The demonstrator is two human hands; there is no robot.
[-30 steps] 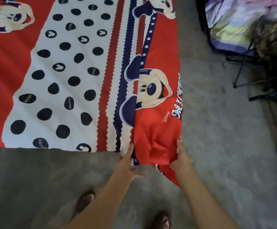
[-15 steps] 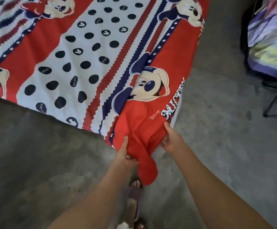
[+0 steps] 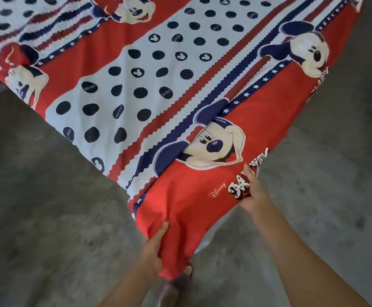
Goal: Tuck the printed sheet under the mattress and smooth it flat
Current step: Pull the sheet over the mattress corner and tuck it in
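Sheet: the sheet [image 3: 180, 89] is spread over the mattress and fills most of my view, running from top left down to the near corner just ahead of me. I see red bands, a white band with dark dots, blue and red zigzag stripes and cartoon mouse faces.
Corner: the red corner hangs off the near end in a loose, creased fold, its tip low over the floor [image 3: 47, 207] and just above my foot [image 3: 174, 286].
Mattress: I see only a pale sliver of the mattress [image 3: 209, 235] under the red edge, between my two arms; the rest is covered.
Left hand: my left hand [image 3: 151, 251] grips the hanging corner from the left, thumb up along the red cloth and fingers curled behind the fold, where I cannot see them.
Right hand: my right hand [image 3: 252, 191] sits on the right edge, over the printed lettering. The fingers lie fairly straight and pressed against the cloth, one pointing up along the edge. I cannot tell whether any of them hooks under the hem.
Floor: grey, mottled concrete on both sides of the bed.
Far right: a dark shape at the frame's edge, too cut off for me to name.
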